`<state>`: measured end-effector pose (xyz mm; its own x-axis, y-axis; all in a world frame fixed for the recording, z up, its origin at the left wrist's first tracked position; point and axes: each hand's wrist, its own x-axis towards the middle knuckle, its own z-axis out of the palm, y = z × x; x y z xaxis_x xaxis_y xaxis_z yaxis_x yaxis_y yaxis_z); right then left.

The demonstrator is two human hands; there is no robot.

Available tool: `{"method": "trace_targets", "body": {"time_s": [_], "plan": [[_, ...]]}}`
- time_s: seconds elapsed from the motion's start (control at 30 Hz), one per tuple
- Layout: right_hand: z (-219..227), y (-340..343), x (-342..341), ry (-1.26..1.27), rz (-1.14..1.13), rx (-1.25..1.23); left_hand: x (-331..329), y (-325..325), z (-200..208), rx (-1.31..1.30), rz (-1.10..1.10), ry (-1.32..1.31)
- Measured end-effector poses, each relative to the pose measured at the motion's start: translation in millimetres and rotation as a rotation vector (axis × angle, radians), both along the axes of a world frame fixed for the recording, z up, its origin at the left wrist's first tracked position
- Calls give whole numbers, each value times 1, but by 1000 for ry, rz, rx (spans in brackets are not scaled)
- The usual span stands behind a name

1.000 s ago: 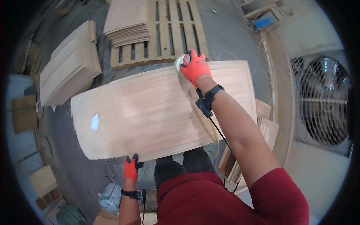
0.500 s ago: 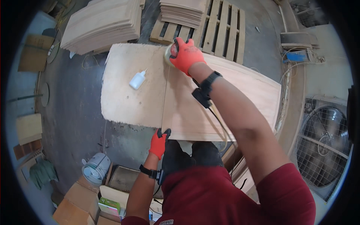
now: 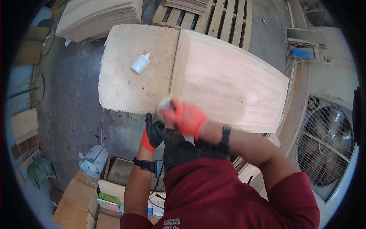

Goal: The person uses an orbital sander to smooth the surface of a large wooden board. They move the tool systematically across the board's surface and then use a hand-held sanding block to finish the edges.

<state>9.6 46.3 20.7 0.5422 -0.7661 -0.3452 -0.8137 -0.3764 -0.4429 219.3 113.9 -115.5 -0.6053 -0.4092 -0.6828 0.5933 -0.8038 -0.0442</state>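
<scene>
My right hand point(image 3: 187, 119), in an orange-red glove and blurred by motion, is closed on a round hand sander point(image 3: 166, 108). The sander is at the near left corner of a framed wooden panel point(image 3: 228, 84). The panel lies flat, its left rail beside a fuzzy-edged, dusty pad point(image 3: 118, 87). Just left of the sander, below the pad's near edge, my left hand point(image 3: 151, 133) is open, its dark-palmed glove turned upward with fingers stretched out, holding nothing. A white squeeze bottle point(image 3: 140, 63) with a thin nozzle lies on the pad.
Stacked wooden panels point(image 3: 101, 17) stand at the far left, with a slatted pallet point(image 3: 221, 23) beyond the work surface. A large caged fan point(image 3: 326, 143) stands at the right. A bucket point(image 3: 91, 162) and cardboard boxes point(image 3: 78, 198) are at the near left.
My right hand has brought the sander from the panel's far left corner to its near left corner. My left hand has let go of the near edge and opened.
</scene>
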Motion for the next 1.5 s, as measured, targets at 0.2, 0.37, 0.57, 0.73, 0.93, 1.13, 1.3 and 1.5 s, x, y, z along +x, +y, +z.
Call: {"method": "trace_targets", "body": {"time_s": [0.2,0.37,0.57,0.73,0.93,1.13,1.3,1.5], "plan": [[11,-131,-52,47,-385,-263,17,5,-28,-76,46,233],[-12,-30,-23,-157,-169,-230,26,4,-31,-158,77,326],[-4,51,-15,-110,-5,-119,9,-24,22,-241,-206,-4],[0,-60,-50,-53,-266,-253,-1,-21,20,-234,-290,-366],[10,-152,-61,48,-558,-148,-22,-25,36,-432,-437,-564],[37,-158,-137,90,-816,12,-25,1,-9,-439,-462,-944],[24,-119,-256,103,-1041,-58,-29,-9,15,-588,-666,-1011],[21,-58,-410,155,-1290,-108,-39,-5,18,-389,-579,-1102]]}}
